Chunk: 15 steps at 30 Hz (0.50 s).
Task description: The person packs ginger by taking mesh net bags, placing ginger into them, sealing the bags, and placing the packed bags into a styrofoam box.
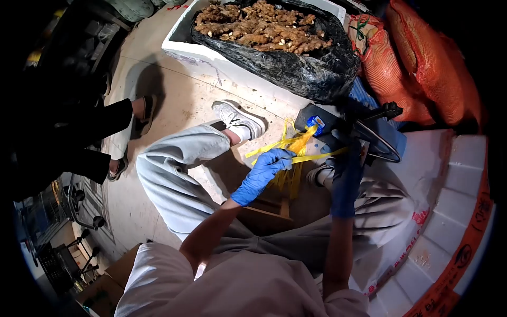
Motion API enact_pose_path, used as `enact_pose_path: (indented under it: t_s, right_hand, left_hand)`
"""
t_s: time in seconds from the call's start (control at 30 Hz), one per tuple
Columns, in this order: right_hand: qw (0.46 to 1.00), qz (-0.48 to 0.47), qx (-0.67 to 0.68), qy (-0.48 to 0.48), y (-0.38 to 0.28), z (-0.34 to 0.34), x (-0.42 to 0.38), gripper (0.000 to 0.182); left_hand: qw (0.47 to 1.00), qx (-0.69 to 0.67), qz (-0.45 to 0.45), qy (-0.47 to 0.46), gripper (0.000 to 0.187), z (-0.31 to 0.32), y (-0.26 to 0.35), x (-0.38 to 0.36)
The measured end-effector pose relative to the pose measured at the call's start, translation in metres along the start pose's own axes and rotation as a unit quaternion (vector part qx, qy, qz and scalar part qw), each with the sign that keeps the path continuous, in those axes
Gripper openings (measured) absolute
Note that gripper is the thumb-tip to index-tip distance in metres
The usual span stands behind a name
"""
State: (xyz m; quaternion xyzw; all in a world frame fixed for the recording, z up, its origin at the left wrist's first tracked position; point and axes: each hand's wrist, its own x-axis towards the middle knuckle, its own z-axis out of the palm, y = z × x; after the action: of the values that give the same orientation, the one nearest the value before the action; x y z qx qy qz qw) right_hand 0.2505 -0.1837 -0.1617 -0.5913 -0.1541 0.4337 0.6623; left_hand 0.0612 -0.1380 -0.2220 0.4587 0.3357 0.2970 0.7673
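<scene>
My left hand (270,168), in a blue glove, is closed on a yellow plastic strip (319,156). Taut, the strip runs across to my right hand (347,168), also gloved in blue and mostly in shadow; its fingers appear closed around the strip's other end. Just beyond my hands, a bunch of yellow strips (302,142) hangs down, with a blue label (315,125) at its top. A dark device with a black lever (383,112) and a curved metal edge stands beside my right hand. Its lower part is partly hidden by that hand.
Ahead, a white foam box (182,31) holds ginger roots (264,26) in a black plastic bag (311,74). Red mesh sacks (438,68) stand at the right, above white foam boxes (417,164) with red tape. Another person's feet (141,111) are at the left.
</scene>
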Motion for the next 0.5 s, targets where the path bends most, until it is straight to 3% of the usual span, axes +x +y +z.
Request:
enact_pose_path:
  t_s: [0.03,0.07,0.1,0.13,0.17,0.27,0.37,0.4,0.43,0.47,0.5]
  right_hand:
    - [0.948,-0.188,-0.257,0.001,0.006,-0.003,0.0,0.033]
    - [0.797,-0.357,-0.487,0.001,0.015,-0.007,-0.001,0.032]
    - [0.908,-0.256,-0.332,0.002,0.018,-0.006,0.001,0.031]
    - [0.975,-0.166,-0.143,0.038,0.021,-0.005,0.002,0.031]
    - [0.991,-0.084,-0.1,0.041,0.015,-0.012,0.004,0.036]
    - [0.994,-0.057,-0.053,0.08,0.02,-0.031,0.014,0.039]
    - [0.98,-0.065,0.046,0.18,0.003,-0.011,0.011,0.034]
    - [0.98,-0.062,0.045,0.181,0.004,-0.014,0.012,0.034]
    - [0.989,-0.06,0.023,0.132,0.002,-0.017,0.014,0.034]
    - [0.995,-0.06,0.001,0.083,0.001,-0.019,0.014,0.034]
    - [0.99,-0.086,-0.034,0.102,-0.003,-0.011,0.012,0.031]
  left_hand:
    - [0.999,-0.013,-0.02,0.028,0.011,-0.003,-0.002,-0.007]
    - [0.999,-0.012,-0.023,0.032,0.011,-0.007,-0.004,-0.014]
    - [0.999,0.042,0.001,0.018,0.01,-0.01,-0.006,-0.02]
    - [0.995,0.095,0.025,0.005,0.011,-0.012,-0.009,-0.026]
    - [0.996,0.087,0.007,0.021,0.008,-0.015,-0.014,-0.029]
    - [0.995,0.084,-0.025,0.047,0.008,-0.025,-0.018,-0.038]
    - [0.993,0.08,-0.041,0.077,0.008,-0.036,-0.017,-0.043]
    - [0.99,0.07,-0.062,0.105,0.009,-0.038,-0.016,-0.045]
    - [0.989,0.114,-0.003,0.098,0.011,-0.043,-0.019,-0.044]
    - [0.989,0.114,-0.006,0.098,0.011,-0.047,-0.019,-0.044]
    - [0.982,0.135,-0.048,0.126,0.011,-0.05,-0.017,-0.045]
